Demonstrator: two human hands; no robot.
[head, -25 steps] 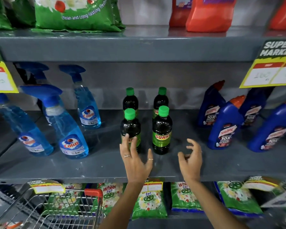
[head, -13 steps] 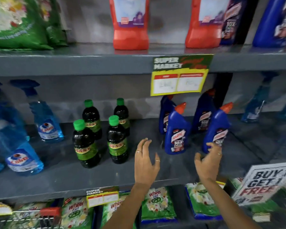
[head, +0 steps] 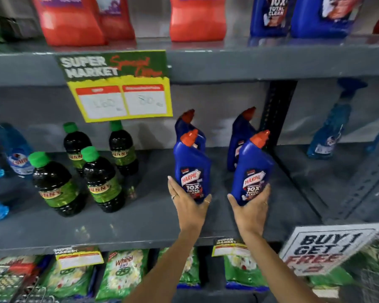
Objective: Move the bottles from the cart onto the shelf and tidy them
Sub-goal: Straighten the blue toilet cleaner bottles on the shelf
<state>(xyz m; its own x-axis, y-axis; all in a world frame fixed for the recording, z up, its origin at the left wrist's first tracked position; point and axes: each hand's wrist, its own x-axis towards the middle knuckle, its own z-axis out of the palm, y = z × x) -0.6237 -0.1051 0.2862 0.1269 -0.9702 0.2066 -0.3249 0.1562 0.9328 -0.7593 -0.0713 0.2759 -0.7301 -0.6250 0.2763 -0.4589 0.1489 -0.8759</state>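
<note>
Both hands, left (head: 189, 201) and right (head: 251, 204), cup blue bottles (head: 192, 165) beside green-capped bottles (head: 101, 178).

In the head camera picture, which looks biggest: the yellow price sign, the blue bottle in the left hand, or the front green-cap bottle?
1. Price sign: clearly biggest.
2. Blue bottle at the left hand.
3. Green-cap bottle: slightly smaller, but close; camera distance could mislead.
</note>
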